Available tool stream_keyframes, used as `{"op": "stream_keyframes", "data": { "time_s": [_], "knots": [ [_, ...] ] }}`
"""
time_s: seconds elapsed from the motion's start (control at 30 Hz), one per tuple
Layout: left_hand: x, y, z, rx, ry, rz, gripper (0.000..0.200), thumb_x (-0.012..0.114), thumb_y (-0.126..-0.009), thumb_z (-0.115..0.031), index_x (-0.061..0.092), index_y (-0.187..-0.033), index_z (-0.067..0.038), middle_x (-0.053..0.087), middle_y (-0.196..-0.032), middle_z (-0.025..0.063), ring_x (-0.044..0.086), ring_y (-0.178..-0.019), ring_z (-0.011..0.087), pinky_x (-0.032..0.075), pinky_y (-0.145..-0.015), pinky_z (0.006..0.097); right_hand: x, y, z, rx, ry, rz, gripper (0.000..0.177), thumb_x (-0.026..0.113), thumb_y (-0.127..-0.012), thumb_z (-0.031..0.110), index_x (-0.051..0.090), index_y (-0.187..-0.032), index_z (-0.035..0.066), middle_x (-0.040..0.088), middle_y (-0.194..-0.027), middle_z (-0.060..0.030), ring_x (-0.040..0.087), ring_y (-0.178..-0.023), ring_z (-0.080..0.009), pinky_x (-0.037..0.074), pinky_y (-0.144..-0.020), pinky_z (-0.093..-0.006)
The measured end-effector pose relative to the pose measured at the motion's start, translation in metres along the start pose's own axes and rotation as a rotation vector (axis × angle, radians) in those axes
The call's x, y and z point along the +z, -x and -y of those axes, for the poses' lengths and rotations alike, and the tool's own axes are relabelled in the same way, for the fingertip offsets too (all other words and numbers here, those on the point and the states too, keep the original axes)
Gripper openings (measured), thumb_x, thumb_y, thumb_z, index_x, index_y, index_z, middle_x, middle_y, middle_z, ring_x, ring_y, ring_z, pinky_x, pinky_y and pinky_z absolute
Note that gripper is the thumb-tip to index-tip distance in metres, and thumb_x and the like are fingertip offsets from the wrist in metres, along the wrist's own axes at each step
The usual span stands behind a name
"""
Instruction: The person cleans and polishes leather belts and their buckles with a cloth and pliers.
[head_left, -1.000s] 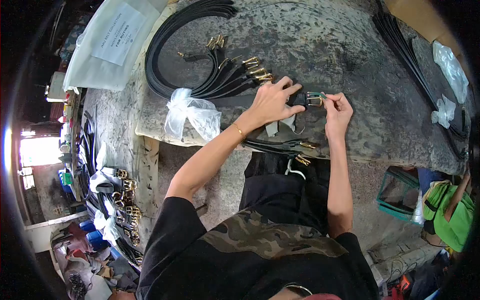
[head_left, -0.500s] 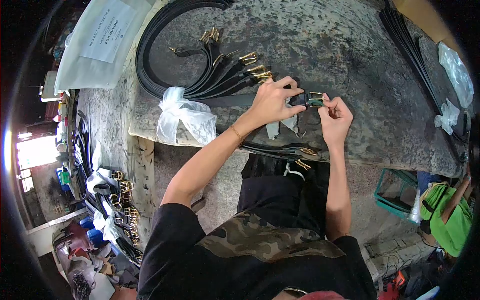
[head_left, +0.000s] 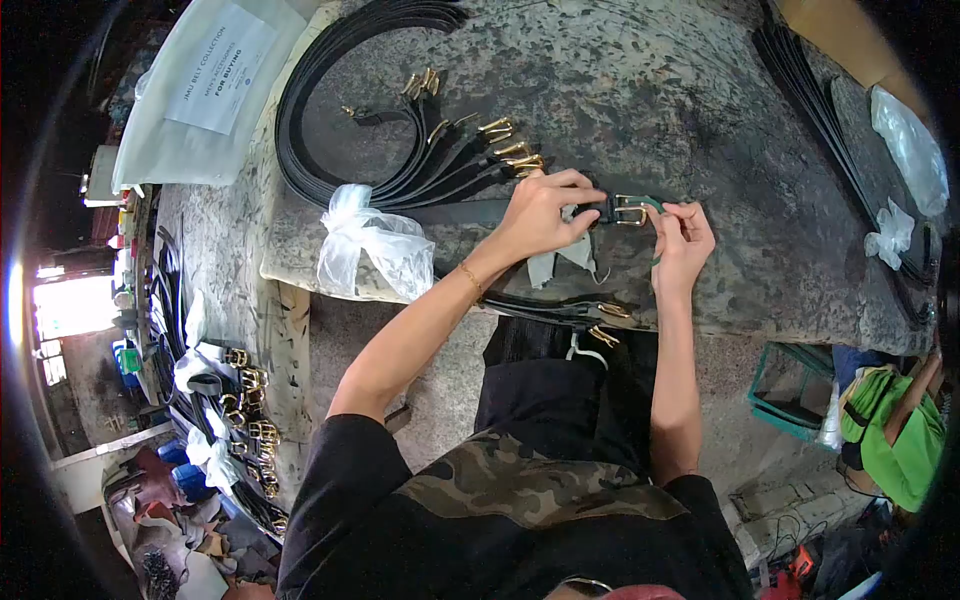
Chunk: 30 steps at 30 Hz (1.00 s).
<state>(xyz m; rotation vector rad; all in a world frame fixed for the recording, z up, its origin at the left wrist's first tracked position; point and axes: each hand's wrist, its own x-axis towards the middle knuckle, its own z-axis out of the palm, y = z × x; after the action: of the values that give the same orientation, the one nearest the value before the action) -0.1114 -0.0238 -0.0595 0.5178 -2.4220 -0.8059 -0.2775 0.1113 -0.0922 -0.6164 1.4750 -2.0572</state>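
My left hand (head_left: 548, 212) grips the buckle end of a black belt (head_left: 460, 212) between thumb and fingers, on the worktable (head_left: 760, 250). The gold buckle (head_left: 631, 210) sticks out to the right of that grip. My right hand (head_left: 683, 240) pinches a thin green strip (head_left: 647, 200) that runs to the buckle's upper side. More black belts with gold buckles (head_left: 516, 150) lie fanned out above my left hand. A scrap of pale material (head_left: 543, 270) rests below the held belt.
White plastic wrap (head_left: 365, 245) is tied round the belts on the left. A clear bag with a paper label (head_left: 220, 75) lies at the upper left. Another belt bundle (head_left: 815, 90) is at the right. Below the table edge sits a green crate (head_left: 785, 420).
My right hand has moved slightly right and down, and the green strip now stretches along the buckle's upper side. My left hand keeps its grip on the belt.
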Motion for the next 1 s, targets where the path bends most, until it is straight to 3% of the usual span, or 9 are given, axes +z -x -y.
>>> {"op": "stream_keyframes", "data": {
  "time_s": [0.17, 0.23, 0.27, 0.37, 0.47, 0.53, 0.57, 0.63, 1.0],
  "knots": [
    [0.004, 0.002, -0.001, 0.021, -0.039, -0.04, 0.017, 0.072, -0.078, -0.002, 0.072, -0.095, -0.004, 0.068, -0.092, 0.0087, 0.067, -0.078, 0.0282, 0.05, -0.07, 0.0362, 0.006, 0.001, 0.004, -0.023, -0.098, 0.027, 0.007, 0.057, -0.09, -0.005, 0.059, -0.084, -0.002, 0.043, -0.071, 0.0022, 0.042, -0.063, -0.0048, 0.057, -0.092, -0.0399],
    [0.005, 0.003, -0.001, -0.023, -0.01, -0.089, 0.013, 0.07, -0.079, -0.001, 0.07, -0.092, -0.002, 0.066, -0.096, 0.01, 0.066, -0.079, 0.0284, 0.05, -0.072, 0.0374, 0.01, -0.001, 0.003, -0.046, -0.093, -0.02, 0.006, 0.058, -0.089, -0.005, 0.06, -0.085, -0.002, 0.047, -0.073, 0.0024, 0.045, -0.065, -0.0048, 0.055, -0.082, -0.0304],
    [0.006, 0.003, -0.002, -0.065, 0.024, -0.132, 0.01, 0.069, -0.079, 0.0, 0.067, -0.089, 0.0, 0.063, -0.099, 0.0113, 0.066, -0.08, 0.0285, 0.051, -0.073, 0.0385, 0.012, -0.002, 0.004, -0.049, -0.092, -0.014, 0.006, 0.058, -0.089, -0.005, 0.06, -0.085, -0.002, 0.047, -0.073, 0.0024, 0.045, -0.065, -0.0048, 0.055, -0.082, -0.0304],
    [0.002, 0.006, -0.005, -0.121, 0.019, -0.071, 0.01, 0.068, -0.08, 0.003, 0.065, -0.089, 0.003, 0.055, -0.108, 0.0136, 0.065, -0.082, 0.0287, 0.051, -0.073, 0.0388, 0.026, 0.0, 0.016, -0.116, 0.163, 0.012, 0.006, 0.061, -0.087, -0.006, 0.06, -0.086, -0.001, 0.055, -0.08, 0.0023, 0.049, -0.069, -0.0031, 0.037, -0.063, -0.0194],
    [-0.002, 0.009, -0.002, -0.104, 0.019, -0.034, 0.011, 0.067, -0.079, 0.004, 0.064, -0.089, 0.004, 0.052, -0.113, 0.0149, 0.064, -0.082, 0.0291, 0.051, -0.073, 0.0383, 0.036, 0.0, 0.017, -0.061, 0.144, 0.058, 0.007, 0.062, -0.085, -0.007, 0.058, -0.083, -0.001, 0.054, -0.077, 0.0038, 0.047, -0.067, -0.0024, 0.047, -0.073, -0.0231],
    [-0.003, 0.009, -0.003, -0.105, 0.028, -0.035, 0.012, 0.067, -0.079, 0.004, 0.063, -0.09, 0.004, 0.052, -0.112, 0.0149, 0.064, -0.083, 0.0292, 0.051, -0.073, 0.038, 0.033, -0.003, 0.0, -0.175, 0.247, 0.177, 0.009, 0.062, -0.083, -0.007, 0.056, -0.08, -0.001, 0.052, -0.071, 0.0028, 0.044, -0.063, -0.003, 0.052, -0.089, -0.0312],
    [-0.003, 0.009, -0.003, -0.106, 0.042, -0.038, 0.013, 0.067, -0.079, 0.005, 0.063, -0.091, 0.004, 0.053, -0.111, 0.0148, 0.064, -0.084, 0.0294, 0.051, -0.072, 0.0378, 0.03, -0.006, -0.007, -0.171, 0.246, 0.184, 0.009, 0.062, -0.083, -0.007, 0.056, -0.08, -0.001, 0.052, -0.071, 0.0028, 0.044, -0.063, -0.003, 0.052, -0.089, -0.0312],
    [-0.001, 0.011, 0.001, -0.087, 0.031, -0.052, 0.014, 0.067, -0.079, 0.005, 0.063, -0.092, 0.004, 0.053, -0.111, 0.0148, 0.064, -0.084, 0.0295, 0.051, -0.072, 0.0378, 0.029, -0.006, -0.005, -0.26, 0.367, 0.218, 0.01, 0.063, -0.08, -0.007, 0.055, -0.079, -0.001, 0.047, -0.065, 0.0002, 0.04, -0.057, -0.0054, 0.049, -0.102, -0.0402],
    [-0.003, 0.009, 0.0, -0.052, 0.028, -0.059, 0.016, 0.067, -0.078, 0.005, 0.06, -0.092, 0.003, 0.054, -0.109, 0.0147, 0.062, -0.084, 0.0334, 0.05, -0.073, 0.0391, 0.042, -0.002, 0.012, -0.473, 0.581, 0.24, 0.011, 0.063, -0.074, -0.008, 0.056, -0.079, -0.001, 0.042, -0.062, -0.006, 0.038, -0.05, -0.0143, 0.05, -0.101, -0.0438]
  ]
}}
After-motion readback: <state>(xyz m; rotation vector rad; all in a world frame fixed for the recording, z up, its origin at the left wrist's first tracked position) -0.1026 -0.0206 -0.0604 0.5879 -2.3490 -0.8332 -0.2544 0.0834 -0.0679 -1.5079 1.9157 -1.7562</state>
